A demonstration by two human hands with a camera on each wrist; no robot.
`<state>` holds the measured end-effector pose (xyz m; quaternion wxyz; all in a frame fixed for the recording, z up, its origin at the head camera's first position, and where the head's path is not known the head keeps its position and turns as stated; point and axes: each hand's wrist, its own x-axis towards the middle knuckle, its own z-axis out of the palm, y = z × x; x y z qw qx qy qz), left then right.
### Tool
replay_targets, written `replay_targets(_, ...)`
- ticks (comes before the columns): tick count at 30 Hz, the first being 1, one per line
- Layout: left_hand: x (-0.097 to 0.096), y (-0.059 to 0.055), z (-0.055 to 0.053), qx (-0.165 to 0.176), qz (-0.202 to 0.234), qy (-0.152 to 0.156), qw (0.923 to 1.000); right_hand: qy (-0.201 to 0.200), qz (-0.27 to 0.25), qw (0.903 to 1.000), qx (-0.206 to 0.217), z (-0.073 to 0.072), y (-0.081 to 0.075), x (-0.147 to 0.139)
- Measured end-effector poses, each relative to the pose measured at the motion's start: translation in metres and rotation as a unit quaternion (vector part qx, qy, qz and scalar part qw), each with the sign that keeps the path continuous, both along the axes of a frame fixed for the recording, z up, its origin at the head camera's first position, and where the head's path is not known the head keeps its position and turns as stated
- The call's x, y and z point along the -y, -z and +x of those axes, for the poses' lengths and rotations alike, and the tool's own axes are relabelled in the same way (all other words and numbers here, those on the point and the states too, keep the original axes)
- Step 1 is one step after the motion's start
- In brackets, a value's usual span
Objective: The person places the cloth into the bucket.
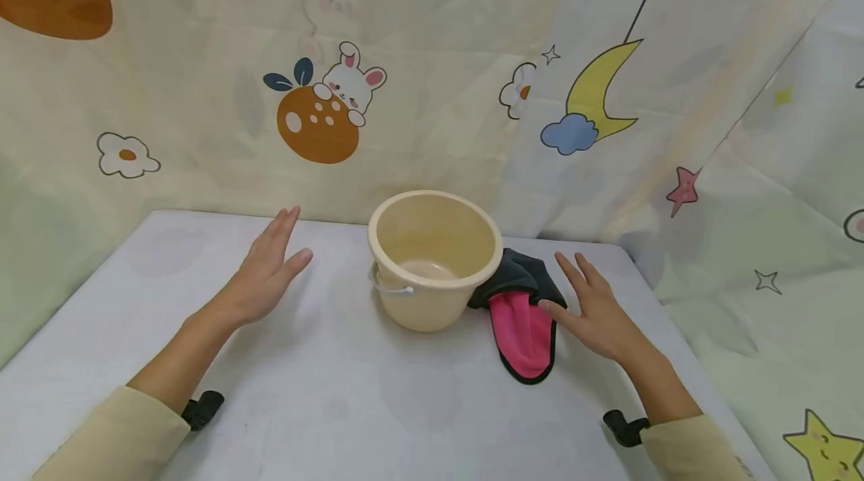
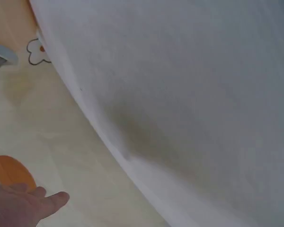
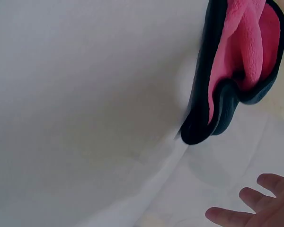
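A cream plastic bucket (image 1: 432, 308) stands upright near the far middle of the table, its pale handle hanging down at its left side. Against its right side lies a soft dark fabric piece (image 1: 523, 269) with a bright pink fleece inside and black edging. My left hand (image 1: 262, 278) is held over the table left of the bucket, fingers straight, holding nothing. To the right of the fabric piece is my right hand (image 1: 594, 312), fingers spread; its thumb tip overlaps the fabric's edge in the head view. The right wrist view shows the pink fleece (image 3: 250, 49) beyond the fingers (image 3: 229, 218).
A white-covered table (image 1: 324, 421) spreads under both hands. Behind it hangs a cream curtain (image 1: 439, 121) printed with rabbits, flowers and a moon, and it continues along the right side. A black camera mount sits on each wrist.
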<state>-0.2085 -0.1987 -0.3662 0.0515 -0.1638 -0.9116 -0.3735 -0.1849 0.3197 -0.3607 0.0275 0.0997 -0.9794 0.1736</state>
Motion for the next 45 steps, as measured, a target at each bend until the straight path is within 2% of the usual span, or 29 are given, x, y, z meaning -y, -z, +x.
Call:
replay_targets(6,-0.025,0.004,0.002,0.030,0.092,0.020,0.9951,0.001,-0.035,0.9990,0.029,-0.002,0.004,0.014)
replay_targets(9,-0.035,0.007,0.003,0.039,0.136,0.031,0.9894,-0.010,-0.046,0.9979,0.043,-0.004,0.009,0.019)
replay_targets(13,-0.050,0.009,0.002,0.053,0.174,0.050,0.9821,-0.031,-0.063,0.9962,0.051,-0.006,0.015,0.023)
replay_targets(17,-0.065,0.011,-0.001,0.061,0.199,0.055,0.9766,-0.050,-0.084,0.9936,0.057,-0.008,0.020,0.025)
replay_targets(21,-0.077,0.013,-0.005,0.053,0.210,0.063,0.9743,-0.057,-0.090,0.9915,0.075,-0.012,0.025,0.027)
replay_targets(26,-0.090,0.017,-0.008,0.039,0.218,0.073,0.9725,-0.060,-0.064,0.9915,0.095,-0.019,0.030,0.030)
replay_targets(32,-0.101,0.019,-0.011,0.028,0.239,0.079,0.9673,-0.067,-0.016,0.9939,0.085,-0.026,0.027,0.033)
replay_targets(38,-0.109,0.020,-0.012,0.034,0.262,0.086,0.9606,-0.062,-0.008,0.9942,0.087,-0.028,0.027,0.033)
replay_targets(45,-0.113,0.021,-0.010,0.045,0.305,0.103,0.9457,-0.059,0.000,0.9965,0.060,-0.034,0.030,0.033)
